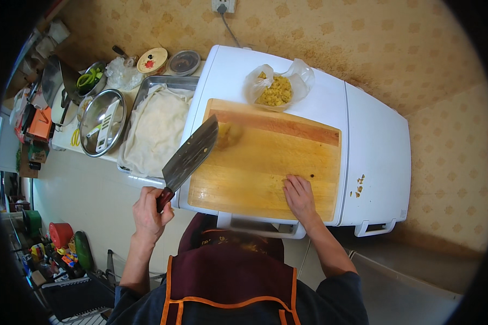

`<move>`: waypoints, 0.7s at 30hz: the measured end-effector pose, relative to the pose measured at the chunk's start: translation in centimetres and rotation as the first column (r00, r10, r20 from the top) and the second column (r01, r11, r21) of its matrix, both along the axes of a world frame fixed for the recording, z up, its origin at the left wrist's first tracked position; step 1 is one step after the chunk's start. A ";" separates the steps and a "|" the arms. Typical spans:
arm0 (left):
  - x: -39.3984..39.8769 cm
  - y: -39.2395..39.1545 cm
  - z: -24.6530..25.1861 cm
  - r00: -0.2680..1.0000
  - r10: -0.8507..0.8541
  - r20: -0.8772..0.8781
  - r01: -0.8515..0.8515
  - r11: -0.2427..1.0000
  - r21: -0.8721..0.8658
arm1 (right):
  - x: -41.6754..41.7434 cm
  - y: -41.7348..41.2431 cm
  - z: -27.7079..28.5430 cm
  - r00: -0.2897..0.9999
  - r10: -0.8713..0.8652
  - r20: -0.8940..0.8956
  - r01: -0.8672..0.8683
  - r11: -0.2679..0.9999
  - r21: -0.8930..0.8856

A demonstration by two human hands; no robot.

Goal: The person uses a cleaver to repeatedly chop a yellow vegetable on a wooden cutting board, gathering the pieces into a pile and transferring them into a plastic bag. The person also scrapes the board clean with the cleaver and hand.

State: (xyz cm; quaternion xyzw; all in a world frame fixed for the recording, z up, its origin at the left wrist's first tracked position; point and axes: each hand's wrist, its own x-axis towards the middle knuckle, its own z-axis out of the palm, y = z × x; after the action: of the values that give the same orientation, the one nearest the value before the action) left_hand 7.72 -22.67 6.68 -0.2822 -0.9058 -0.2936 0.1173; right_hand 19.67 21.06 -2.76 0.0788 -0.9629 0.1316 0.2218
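My left hand (149, 211) grips the dark red handle of a cleaver (191, 154), its broad blade tilted up beside the left edge of a wooden cutting board (268, 162). Small bits cling to the blade. On the board's lower right part rests my right hand (299, 195), its fingertips touching the wood and no object visible in it. Behind the board stands a plastic bag (252, 87), its top open, with chopped yellow-green pieces (277, 91) inside. The board lies on a white appliance lid (337, 109). A small dark speck sits near my right fingers.
Left of the appliance, a metal tray (191, 82) holds a white cloth (158, 126). Beyond are a steel bowl (85, 142) with a white device, yellow-handled scissors (75, 138), a bowl of green peppers (90, 79) and lidded containers. Brown scraps (358, 189) lie on the right lid.
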 end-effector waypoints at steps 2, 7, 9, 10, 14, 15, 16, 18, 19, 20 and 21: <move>0.0 0.0 0.0 1.000 0.004 0.002 -0.004 1.000 -0.001 | 0.9 -0.3 1.0 0.997 0.007 0.078 -0.009 1.000 0.015; -0.2 0.1 0.0 1.000 0.003 0.014 -0.003 1.000 -0.004 | 1.9 -0.1 1.3 0.991 0.013 0.134 -0.011 1.000 -0.015; -0.3 0.6 0.5 1.000 -0.007 0.010 0.007 1.000 0.006 | 1.4 0.9 0.4 0.989 0.005 0.150 0.007 0.997 -0.081; -0.4 0.7 0.7 1.000 -0.012 0.006 0.012 1.000 0.011 | 1.4 1.0 0.3 0.985 0.007 0.174 0.003 0.998 -0.059; -0.5 0.5 0.5 1.000 -0.019 0.012 0.019 1.000 0.011 | 0.8 1.5 0.1 0.979 -0.026 0.202 0.038 0.997 -0.059; -0.5 0.7 0.7 1.000 -0.020 0.006 0.020 1.000 0.019 | 0.6 1.6 -0.1 0.980 -0.038 0.193 0.055 0.995 -0.082; -0.5 0.8 0.8 1.000 -0.021 0.000 0.021 0.999 0.027 | 0.2 1.8 -0.2 0.935 -0.152 0.320 0.259 0.909 -0.327; -0.5 0.5 0.5 1.000 -0.012 -0.005 0.012 1.000 0.022 | -0.9 2.1 0.3 0.759 -0.212 0.616 0.632 0.467 -0.619; -0.3 0.2 0.3 1.000 -0.005 -0.005 0.005 1.000 0.019 | -1.8 2.4 1.0 0.762 -0.131 0.634 0.643 0.272 -0.716; -0.2 -0.1 0.2 1.000 0.005 -0.003 -0.005 1.000 0.017 | -2.7 3.1 2.0 0.769 -0.046 0.637 0.639 0.061 -0.767; -0.2 -0.3 0.0 1.000 0.008 -0.003 -0.008 1.000 0.019 | -3.8 3.5 3.5 0.782 0.030 0.623 0.619 -0.157 -0.769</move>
State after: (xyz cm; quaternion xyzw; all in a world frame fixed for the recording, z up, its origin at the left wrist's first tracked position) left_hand 7.51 -22.95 6.70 -0.2778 -0.9039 -0.3012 0.1223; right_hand 15.87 24.55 0.76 -0.3745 -0.5604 0.7387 0.0068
